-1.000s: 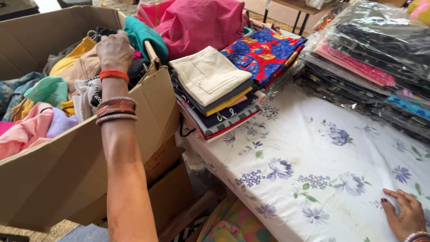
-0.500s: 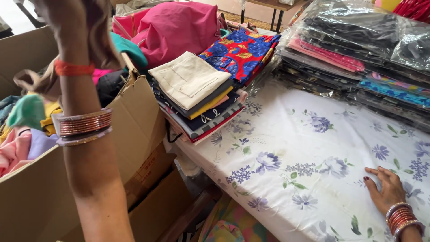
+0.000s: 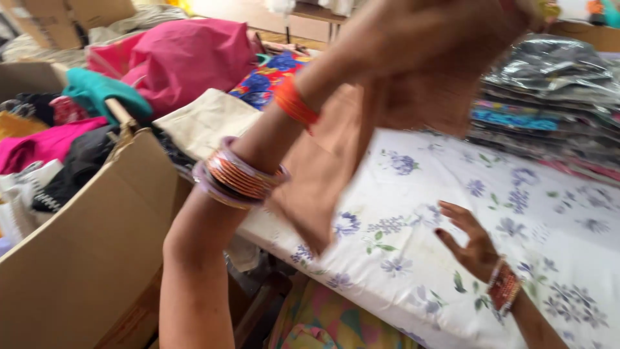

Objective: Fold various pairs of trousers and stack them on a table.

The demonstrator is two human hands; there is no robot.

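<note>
Hands: left (image 3: 420, 45) lifts one tan cloth (image 3: 336, 161); right (image 3: 471, 242) hovers.

Matt tan cloth (image 3: 323, 174) — rough cardboard box (image 3: 97, 252) — glossy plastic-wrapped packs (image 3: 549, 97)

The surface (image 3: 413, 271) is covered by a white cloth printed with blue-violet flowers and green leaves; its near edge runs diagonally from the left middle down toward the lower right; at the far left end sits a stack of folded clothes (image 3: 206, 119) with a cream piece on top; just behind it lie a blue patterned fabric with red (image 3: 271, 77) and a heap of pink cloth (image 3: 181, 58); along the far right edge stands a pile of flat garments in clear plastic wrap (image 3: 549, 110); the right hand (image 3: 468, 239) rests over the cloth near the front edge, fingers spread.
</note>
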